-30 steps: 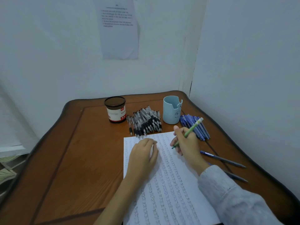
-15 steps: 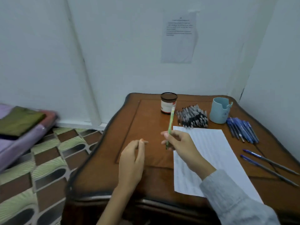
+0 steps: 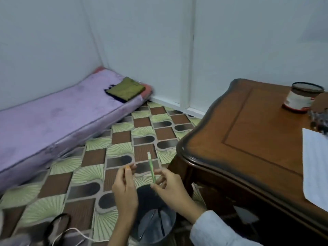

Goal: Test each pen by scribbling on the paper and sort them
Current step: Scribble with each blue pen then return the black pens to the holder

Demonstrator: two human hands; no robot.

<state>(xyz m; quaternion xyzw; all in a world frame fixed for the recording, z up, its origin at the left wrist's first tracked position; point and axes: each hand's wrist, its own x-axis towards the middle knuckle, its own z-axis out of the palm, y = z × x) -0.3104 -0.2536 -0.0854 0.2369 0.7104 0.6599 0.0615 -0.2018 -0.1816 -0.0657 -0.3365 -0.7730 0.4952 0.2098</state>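
Fingers (image 3: 160, 173) of our right hand (image 3: 170, 189) pinch the green pen (image 3: 152, 168) low on its barrel, so it stands nearly upright with its pale end up; our left hand (image 3: 126, 189) hovers just beside it, fingers loosely extended and holding nothing. A second ago this pen was scribbling on the paper (image 3: 314, 166) with our left hand flat on the sheet; half a second ago we had lifted it over the left part of the counter (image 3: 248, 139); now both hands are off the counter's left edge and out over the floor (image 3: 88, 174), above a grey bin (image 3: 150, 229) that stands by the counter's near left corner. We judge the test of this pen finished and the sorting under way; carrying it to a bin suggests it wrote badly and is to be dropped there, though we cannot read its marks from here. Thin dark shapes lie in the bin, perhaps other pens; we cannot tell.

On the counter the sheet lies along the right edge of our view; a dark-rimmed pen pot (image 3: 301, 98) stands toward the far edge, with a blurred heap of black pens (image 3: 319, 121) just beside it. Beyond, a purple mattress (image 3: 53, 121) lies along the pale wall with a folded olive cloth (image 3: 126, 90) on its far end; the floor is patterned in green and brown, and a white cable (image 3: 78, 234) trails near our feet.
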